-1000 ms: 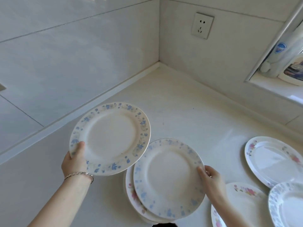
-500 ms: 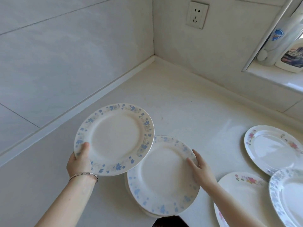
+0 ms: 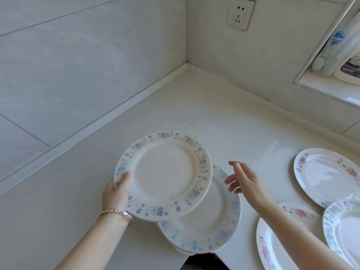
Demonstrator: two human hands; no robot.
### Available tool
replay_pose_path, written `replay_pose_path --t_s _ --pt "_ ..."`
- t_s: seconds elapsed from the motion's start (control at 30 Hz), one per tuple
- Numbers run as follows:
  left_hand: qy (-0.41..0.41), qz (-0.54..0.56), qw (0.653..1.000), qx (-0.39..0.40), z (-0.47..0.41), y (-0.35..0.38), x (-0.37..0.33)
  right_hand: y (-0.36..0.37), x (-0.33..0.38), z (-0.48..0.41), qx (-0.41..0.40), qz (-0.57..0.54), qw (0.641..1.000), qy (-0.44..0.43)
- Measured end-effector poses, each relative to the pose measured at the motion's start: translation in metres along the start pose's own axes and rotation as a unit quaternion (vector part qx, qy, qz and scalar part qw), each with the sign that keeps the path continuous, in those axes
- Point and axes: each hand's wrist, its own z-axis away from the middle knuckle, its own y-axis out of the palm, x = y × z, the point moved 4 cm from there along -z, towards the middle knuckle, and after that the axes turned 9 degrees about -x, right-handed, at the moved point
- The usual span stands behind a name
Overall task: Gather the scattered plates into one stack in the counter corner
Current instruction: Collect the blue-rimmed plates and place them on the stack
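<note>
Round glossy plate point(image 3: 165, 174) in left hand point(image 3: 116, 193)

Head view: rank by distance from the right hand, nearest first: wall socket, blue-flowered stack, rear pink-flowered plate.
1. Blue-flowered stack, just below the right hand.
2. Rear pink-flowered plate, lying off to its right.
3. Wall socket, high on the back wall.

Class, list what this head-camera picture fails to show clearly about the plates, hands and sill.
Head view throughout.
1. Stack: lower plates hidden under its top one and the held plate.
2. Right hand: motion-blurred, fingertips indistinct.
3. Pink-flowered plate: cut by bottom edge, crossed by the right forearm.
4. Blue-rimmed plate, far right: cut by right edge.
5. Bottle label: blurred, cropped.
</note>
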Motion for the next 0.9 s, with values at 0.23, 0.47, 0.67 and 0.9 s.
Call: replay_pose_path --t_s 0.23,0.47,0.67,0.9 --pt "0.012 -0.117 0.984 0.135 0.015 0.033 0.037 -0.002 -0.013 0.022 -0.003 0.015 0.999 0.035" --pt "0.172 -0.525 0.801 0.229 0.013 0.029 0.043 -0.009 -0.061 0.041 -0.042 0.167 0.985 0.018" --pt "0.21 -0.624 0.72 0.221 0.001 0.027 0.048 0.002 -0.074 0.04 -0.061 0.296 0.953 -0.011" --pt "0.29 -0.67 0.663 0.162 0.002 0.038 0.033 0.003 -0.066 0.031 -0.073 0.342 0.936 -0.034"
